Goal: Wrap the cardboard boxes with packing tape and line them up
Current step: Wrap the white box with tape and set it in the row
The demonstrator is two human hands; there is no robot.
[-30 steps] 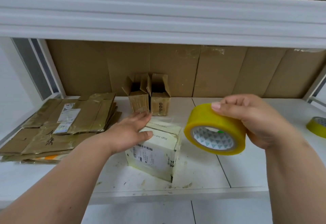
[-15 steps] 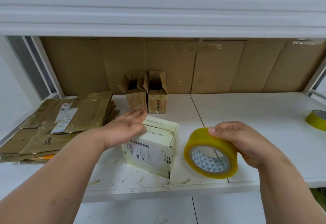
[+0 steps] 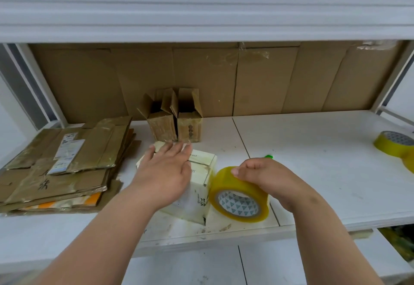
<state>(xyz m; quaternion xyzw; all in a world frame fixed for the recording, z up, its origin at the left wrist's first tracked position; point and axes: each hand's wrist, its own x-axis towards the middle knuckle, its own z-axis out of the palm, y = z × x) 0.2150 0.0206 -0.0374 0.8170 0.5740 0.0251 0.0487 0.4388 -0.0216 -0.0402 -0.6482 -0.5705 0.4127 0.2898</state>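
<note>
Change, left hand: the left hand (image 3: 164,178) now lies flat across the top of the pale box (image 3: 197,197), covering the printed side label that was in view half a second ago; before, it touched only the box's far left edge.
Change, tape roll: the yellow tape roll (image 3: 239,197) has come in from a short way right of the pale box to just beside its right face, perhaps touching it; a second ago it was held up in the air.
Writing: on the pale box only fragments read, "rand" on the top flap and "at" on the front face. The flattened cardboard stack (image 3: 65,168), left of the pale box, carries white shipping labels too small to read and dark handwritten characters.
Pale box: cream-coloured, glossy, flaps closed, standing on the white shelf (image 3: 313,172) near its front edge.
Left hand fingers: straight and spread, pressing on the box top.
Right hand: the right hand (image 3: 271,178) grips the tape roll from above, fingers curled over its rim; the roll stands on edge on the shelf, its core printed with grey triangles.
Behind the pale box: two brown cartons (image 3: 174,118), side by side, top flaps open.
Far right of the pale box: second tape roll (image 3: 394,143), lying flat.
</note>
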